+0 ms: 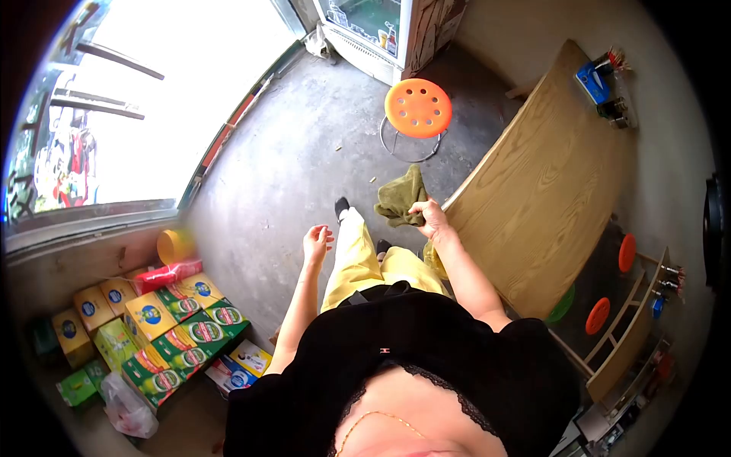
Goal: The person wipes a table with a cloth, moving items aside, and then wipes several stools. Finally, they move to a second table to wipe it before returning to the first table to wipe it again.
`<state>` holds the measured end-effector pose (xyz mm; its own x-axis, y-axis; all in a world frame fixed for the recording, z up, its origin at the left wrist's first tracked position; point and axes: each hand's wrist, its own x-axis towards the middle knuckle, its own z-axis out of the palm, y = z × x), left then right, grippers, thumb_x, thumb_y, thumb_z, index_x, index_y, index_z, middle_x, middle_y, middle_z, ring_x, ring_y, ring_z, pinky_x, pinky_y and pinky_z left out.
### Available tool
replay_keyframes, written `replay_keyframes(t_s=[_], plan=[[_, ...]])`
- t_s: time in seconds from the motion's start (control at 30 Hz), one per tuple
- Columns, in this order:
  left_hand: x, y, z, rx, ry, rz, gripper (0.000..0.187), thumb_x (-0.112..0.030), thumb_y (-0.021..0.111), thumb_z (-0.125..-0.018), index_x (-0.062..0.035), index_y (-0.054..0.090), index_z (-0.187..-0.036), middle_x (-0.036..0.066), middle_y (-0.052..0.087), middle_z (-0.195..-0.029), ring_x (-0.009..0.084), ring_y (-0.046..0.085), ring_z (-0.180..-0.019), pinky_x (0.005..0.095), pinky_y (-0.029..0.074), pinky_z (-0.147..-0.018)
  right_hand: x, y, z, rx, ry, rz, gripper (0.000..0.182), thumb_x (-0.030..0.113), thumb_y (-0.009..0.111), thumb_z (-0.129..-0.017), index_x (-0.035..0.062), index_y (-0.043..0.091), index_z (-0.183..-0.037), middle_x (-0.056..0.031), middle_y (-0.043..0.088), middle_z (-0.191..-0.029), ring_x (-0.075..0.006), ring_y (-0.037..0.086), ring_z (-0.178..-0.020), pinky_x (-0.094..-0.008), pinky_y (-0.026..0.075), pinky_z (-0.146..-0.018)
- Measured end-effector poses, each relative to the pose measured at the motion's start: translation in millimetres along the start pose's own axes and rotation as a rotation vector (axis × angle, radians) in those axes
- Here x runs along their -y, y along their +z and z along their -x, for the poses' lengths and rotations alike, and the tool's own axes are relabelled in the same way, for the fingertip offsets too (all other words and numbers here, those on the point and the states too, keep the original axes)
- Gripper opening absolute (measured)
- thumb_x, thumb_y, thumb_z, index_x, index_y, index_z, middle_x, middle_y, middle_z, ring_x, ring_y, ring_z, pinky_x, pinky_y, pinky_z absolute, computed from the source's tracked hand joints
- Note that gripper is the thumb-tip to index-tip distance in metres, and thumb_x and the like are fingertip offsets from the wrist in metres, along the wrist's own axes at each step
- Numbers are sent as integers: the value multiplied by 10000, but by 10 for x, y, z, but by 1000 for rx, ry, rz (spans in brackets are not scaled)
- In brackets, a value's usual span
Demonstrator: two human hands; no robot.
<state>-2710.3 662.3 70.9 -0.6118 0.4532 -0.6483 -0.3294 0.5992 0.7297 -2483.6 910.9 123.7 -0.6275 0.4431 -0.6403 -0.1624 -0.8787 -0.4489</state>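
An olive-green cloth [401, 199] hangs crumpled from my right hand [432, 219], whose fingers are closed round one side of it. This hand is just left of the long wooden table [533, 190], over the floor. On the other side of my body, my left hand [317, 244] hangs in the air with nothing in it. Its fingers are loosely bent and slightly apart. Ahead of both hands stands a stool with a round orange seat [418, 108] with holes in it.
Stacked cartons [183, 335] and a plastic bag [128, 404] lie at lower left. A glass-door fridge [400, 46] stands ahead, with a bright doorway to its left. On the table's far end sit a blue box [592, 82] and small containers. More stools show beyond the table.
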Motion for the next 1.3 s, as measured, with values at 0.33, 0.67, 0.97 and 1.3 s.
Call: replay_keyframes(t_s=[0.33, 0.67, 0.97, 1.3], plan=[[-1255, 960, -2368, 390, 47, -366, 256, -251, 558, -1004, -39, 624, -1133, 75, 707, -948, 159, 690, -798, 298, 536, -644, 679, 64, -1650, -778, -391, 415, 752, -112, 448, -705, 47, 413, -1439, -128, 554, -1291, -274, 557, -1169, -352, 450, -986], [-971, 2658, -4584, 303, 365, -566, 386, -247, 534, -1010, -18, 491, -1317, 134, 659, -1093, 204, 685, -882, 315, 560, -654, 671, -945, -3826, -902, -480, 1757, 798, 476, 601, -905, 176, 242, -1551, -251, 172, -1592, -449, 113, -1476, -614, 95, -1163], [-1321, 2891, -4292, 511, -242, 78, 327, -270, 465, -1042, -24, 528, -1248, 103, 651, -1046, 224, 680, -844, 481, 637, -615, 1236, -929, -4630, -1065, -730, 1693, 507, 351, 555, -948, 223, 474, -1432, -152, 316, -1562, -430, 227, -1440, -630, 148, -1137], [-1318, 2771, -4339, 571, -431, 300, 338, -306, 522, -1015, -65, 539, -1251, 101, 645, -1180, 279, 665, -1029, 529, 615, -725, 512, -1159, -3421, -608, -484, 1819, 645, 242, 652, -883, 247, 415, -1482, -50, 305, -1583, -315, 232, -1471, -584, 154, -1174]])
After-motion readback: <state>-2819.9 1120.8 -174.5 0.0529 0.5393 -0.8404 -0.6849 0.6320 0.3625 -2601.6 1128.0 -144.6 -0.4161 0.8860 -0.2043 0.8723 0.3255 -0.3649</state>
